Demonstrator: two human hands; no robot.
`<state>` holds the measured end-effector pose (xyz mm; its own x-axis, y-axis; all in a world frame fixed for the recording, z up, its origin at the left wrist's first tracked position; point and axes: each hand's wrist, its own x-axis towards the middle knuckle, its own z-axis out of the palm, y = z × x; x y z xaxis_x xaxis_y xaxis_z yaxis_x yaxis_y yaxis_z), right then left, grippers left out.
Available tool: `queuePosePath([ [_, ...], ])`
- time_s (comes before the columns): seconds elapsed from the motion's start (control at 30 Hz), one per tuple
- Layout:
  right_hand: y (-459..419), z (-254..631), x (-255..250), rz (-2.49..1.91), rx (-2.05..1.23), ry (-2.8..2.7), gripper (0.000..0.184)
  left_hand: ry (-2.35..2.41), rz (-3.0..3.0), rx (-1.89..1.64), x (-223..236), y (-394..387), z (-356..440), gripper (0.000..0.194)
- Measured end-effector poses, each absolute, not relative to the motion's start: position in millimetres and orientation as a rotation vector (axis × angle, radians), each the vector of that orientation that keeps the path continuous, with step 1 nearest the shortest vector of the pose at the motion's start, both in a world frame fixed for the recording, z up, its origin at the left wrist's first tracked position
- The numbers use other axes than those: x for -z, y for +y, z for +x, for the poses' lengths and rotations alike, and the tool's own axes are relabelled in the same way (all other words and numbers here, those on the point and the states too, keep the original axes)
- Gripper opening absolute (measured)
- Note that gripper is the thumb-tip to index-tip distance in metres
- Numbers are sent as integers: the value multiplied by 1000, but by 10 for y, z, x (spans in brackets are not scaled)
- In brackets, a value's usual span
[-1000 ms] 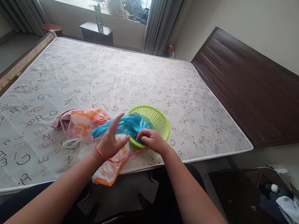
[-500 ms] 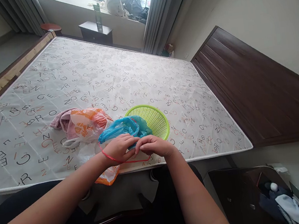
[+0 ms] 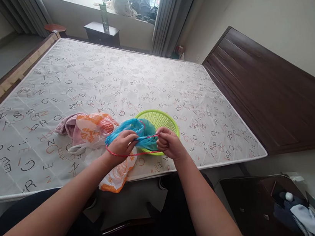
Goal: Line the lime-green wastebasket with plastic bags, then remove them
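A crumpled blue plastic bag point(image 3: 135, 129) lies over the near rim of a round green plastic basket point(image 3: 162, 120) on the mattress point(image 3: 106, 82). My left hand point(image 3: 122, 145) is closed on the bag's left side. My right hand point(image 3: 169, 144) is closed just to the right, pinching a twisted strip of the bag stretched between both hands. A thin red cord point(image 3: 127, 155) runs from my left wrist under the bag toward my right hand.
An orange-and-white plastic bag point(image 3: 95, 130) and a pink cloth point(image 3: 67, 128) lie left of the blue bag; another orange-printed bag point(image 3: 115, 175) hangs over the mattress edge. A dark wooden headboard point(image 3: 264, 92) stands at the right, a dark cabinet with small items point(image 3: 288, 205) at the lower right.
My left hand went from flat and open above the blue bag to closed on it. Both hands came together on the bag, then drew slightly apart, stretching a twisted strip between them.
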<state>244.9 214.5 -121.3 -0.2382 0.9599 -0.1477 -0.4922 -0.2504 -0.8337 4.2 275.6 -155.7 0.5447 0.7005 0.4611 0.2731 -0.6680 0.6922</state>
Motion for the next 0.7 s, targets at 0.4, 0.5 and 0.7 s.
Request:
queuePosePath([
  [0.4, 2358, 2773, 1383, -877, -1252, -184, 11, 807, 552, -961, 1368, 2874, -86, 28],
  [0.5, 2373, 2820, 1427, -920, -1165, -173, 20, 668, 399, -886, 1337, 2900, -174, 23],
  [0.7, 2413, 2897, 1477, -1051, -1088, -247, 16, 563, 342, -934, 1157, 2925, -339, 28],
])
